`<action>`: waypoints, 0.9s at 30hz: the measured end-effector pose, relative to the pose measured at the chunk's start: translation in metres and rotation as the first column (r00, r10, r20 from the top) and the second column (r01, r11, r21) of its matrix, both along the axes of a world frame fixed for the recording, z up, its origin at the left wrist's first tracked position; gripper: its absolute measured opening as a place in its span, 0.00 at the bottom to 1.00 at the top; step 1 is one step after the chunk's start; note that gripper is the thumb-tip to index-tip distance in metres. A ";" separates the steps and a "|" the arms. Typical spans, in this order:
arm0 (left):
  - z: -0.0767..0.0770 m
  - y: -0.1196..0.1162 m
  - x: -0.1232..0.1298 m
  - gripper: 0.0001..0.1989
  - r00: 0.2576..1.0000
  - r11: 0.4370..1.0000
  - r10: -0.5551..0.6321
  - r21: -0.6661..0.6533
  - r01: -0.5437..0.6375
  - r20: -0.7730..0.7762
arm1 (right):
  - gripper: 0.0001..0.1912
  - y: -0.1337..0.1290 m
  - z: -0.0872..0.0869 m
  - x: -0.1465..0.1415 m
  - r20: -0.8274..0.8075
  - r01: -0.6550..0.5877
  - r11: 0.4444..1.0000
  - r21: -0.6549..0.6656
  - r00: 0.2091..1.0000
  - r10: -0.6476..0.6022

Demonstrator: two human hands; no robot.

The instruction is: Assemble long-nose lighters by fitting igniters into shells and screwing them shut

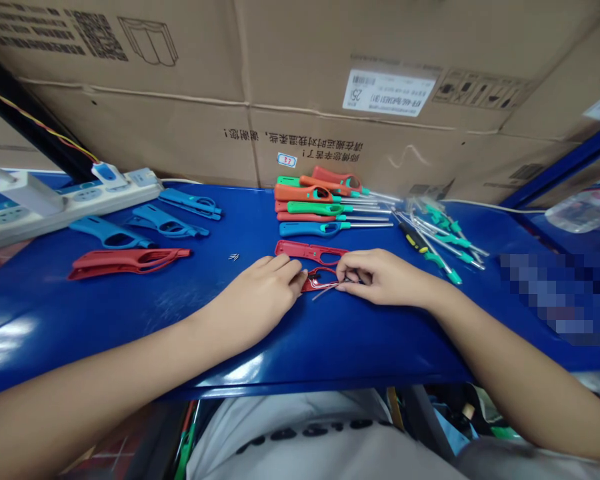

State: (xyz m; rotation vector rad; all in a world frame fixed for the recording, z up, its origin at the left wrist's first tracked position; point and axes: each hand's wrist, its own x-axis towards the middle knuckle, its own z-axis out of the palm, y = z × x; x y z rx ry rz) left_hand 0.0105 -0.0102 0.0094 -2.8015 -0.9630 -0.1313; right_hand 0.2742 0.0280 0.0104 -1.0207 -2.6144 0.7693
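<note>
on the blue table (130,313) we see two hands working close to each other, but not touching. our left hand (275,283) is curled, and its thumb and fingers are closed on the left end of a red lighter half-shell (308,287), which lies open between both hands. our right hand (375,275) has its fingertips drawn together over the other end; what they pinch is hidden, so we cannot tell it. a thin grey tube (322,292) goes from these fingertips across the near edge of the shell. just beyond lies a second red half-shell (300,249), and behind it a row of gas lighters (313,208) in several colours. small screws (234,257) are left of it. further left we have blue handle shells (100,230) and a red handle shell (100,262). to the right, a black-and-yellow screwdriver (413,237) rests beside metal tubes with green ends (447,239).
</note>
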 end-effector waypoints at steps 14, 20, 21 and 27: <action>-0.014 0.009 -0.003 0.20 0.985 0.992 -0.005 -0.126 0.027 0.171 | 0.09 -0.001 0.006 0.001 0.018 -0.015 1.000 0.021 1.000 0.015; -0.014 0.010 -0.001 0.21 0.986 0.986 0.008 -0.163 0.020 0.166 | 0.13 -0.002 0.006 0.000 0.001 -0.019 0.999 0.035 1.000 0.019; -0.014 0.011 -0.001 0.20 0.984 0.985 0.012 -0.172 0.019 0.180 | 0.14 -0.001 0.005 0.000 -0.005 -0.024 0.998 0.053 1.000 0.025; -0.020 0.014 -0.002 0.22 0.945 0.980 0.014 -0.192 0.052 0.327 | 0.15 -0.001 0.001 0.001 -0.037 -0.021 0.992 0.121 0.999 0.025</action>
